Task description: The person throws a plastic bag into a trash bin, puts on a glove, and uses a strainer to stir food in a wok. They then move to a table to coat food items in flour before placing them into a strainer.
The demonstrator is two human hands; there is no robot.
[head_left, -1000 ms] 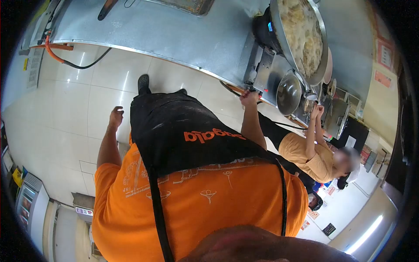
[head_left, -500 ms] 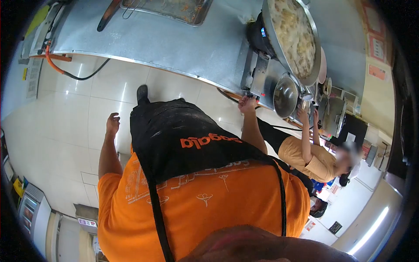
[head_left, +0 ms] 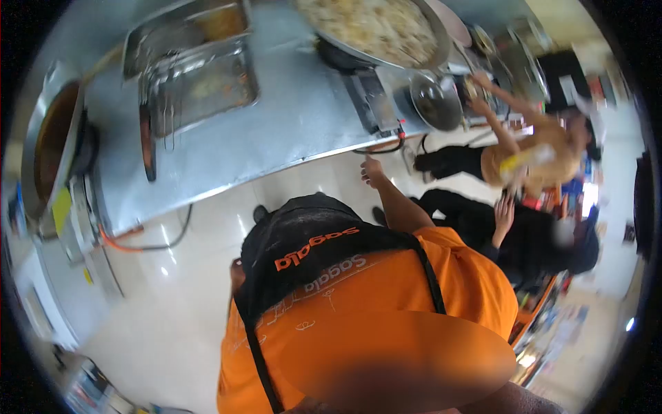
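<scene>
Right hand (head_left: 371, 170) spread, smooth steel counter (head_left: 289, 124)

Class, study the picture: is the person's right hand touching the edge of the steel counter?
Cannot tell. In the head view the right hand is raised just under the steel counter edge, but blur hides any gap.

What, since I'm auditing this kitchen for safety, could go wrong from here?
1. The right hand, open and empty, hovers by the counter edge near the burner under the big full pan: a burn is possible if it is lit.
2. An orange hose and black cable droop from the counter toward the glossy floor: a possible snag or trip.
3. A co-worker in orange and a person in black stand close by: a bump could happen.
</scene>
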